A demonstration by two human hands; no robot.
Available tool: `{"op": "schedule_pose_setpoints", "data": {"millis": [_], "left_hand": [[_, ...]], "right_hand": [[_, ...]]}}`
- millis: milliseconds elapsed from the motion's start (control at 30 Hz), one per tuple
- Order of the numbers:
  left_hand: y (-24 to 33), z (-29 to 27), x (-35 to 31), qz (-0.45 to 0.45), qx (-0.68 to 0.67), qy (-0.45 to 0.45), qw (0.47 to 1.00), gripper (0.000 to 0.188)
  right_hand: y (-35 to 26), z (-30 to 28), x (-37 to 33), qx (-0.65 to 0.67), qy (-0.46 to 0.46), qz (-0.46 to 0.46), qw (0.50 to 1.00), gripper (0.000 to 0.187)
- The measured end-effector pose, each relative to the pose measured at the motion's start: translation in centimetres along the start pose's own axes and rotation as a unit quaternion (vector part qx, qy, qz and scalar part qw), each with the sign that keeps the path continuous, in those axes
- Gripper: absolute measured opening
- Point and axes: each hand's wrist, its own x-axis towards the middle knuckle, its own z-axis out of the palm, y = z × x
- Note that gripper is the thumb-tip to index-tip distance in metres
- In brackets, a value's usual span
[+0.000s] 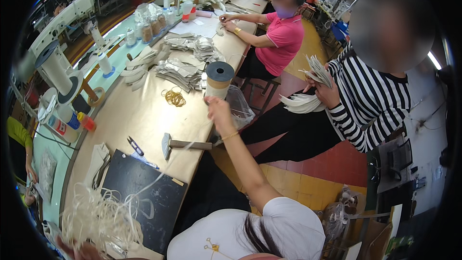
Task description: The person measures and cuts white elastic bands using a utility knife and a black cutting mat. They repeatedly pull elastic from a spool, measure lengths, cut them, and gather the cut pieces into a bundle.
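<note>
My right arm reaches across to the table's right edge, where my right hand (pixel 220 114) is against the lower side of a large spool (pixel 220 83) with a dark top. Its fingers are bent and look closed on a narrow white tape (pixel 166 169), which runs down toward the near left. There the tape meets a loose, tangled pile of white tape (pixel 103 214). My left hand (pixel 79 249) shows only in part at the lower left, beside the pile, blurred. A hammer (pixel 188 144) with a wooden handle lies between the spool and a black board (pixel 144 202).
Thread snips (pixel 135 146) and pale cut pieces (pixel 97 161) lie near the board. Rubber bands (pixel 173 97) and stacked pale pieces (pixel 180 73) lie farther off. A person in stripes (pixel 370 98) at the right holds pale strips; another in pink (pixel 284 33) works beyond.
</note>
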Motion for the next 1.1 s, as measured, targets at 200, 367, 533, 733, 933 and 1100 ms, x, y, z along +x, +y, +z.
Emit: {"op": "schedule_pose_setpoints", "data": {"millis": [200, 367, 533, 733, 933, 1100], "left_hand": [[-6.8, 10.5, 3.4, -0.325, 0.066, -0.136, 0.933, 0.045], [-12.4, 21.2, 1.4, -0.591, -0.015, -0.232, 0.773, 0.047], [-12.8, 18.8, 3.5, -0.475, -0.084, -0.278, 0.831, 0.055], [-3.2, 6.9, 1.4, -0.279, 0.044, -0.222, 0.933, 0.053], [-0.8, -1.7, -0.5, -0.049, -0.068, -0.088, 0.993, 0.052], [1.3, -3.2, -1.5, -0.001, -0.055, -0.039, 0.998, 0.053]], "right_hand": [[-3.6, 7.6, -14.1, -0.287, -0.192, -0.369, 0.863, 0.021], [-3.5, 9.8, -22.7, -0.281, -0.438, -0.388, 0.760, 0.010], [-4.1, 7.2, -23.9, -0.295, -0.592, -0.329, 0.674, 0.023], [-8.2, 1.1, -14.9, -0.041, -0.355, 0.040, 0.933, 0.036], [0.1, -2.1, -0.4, 0.307, -0.132, 0.209, 0.919, 0.046], [0.2, -1.4, 4.8, 0.394, -0.080, 0.183, 0.897, 0.026]]}}
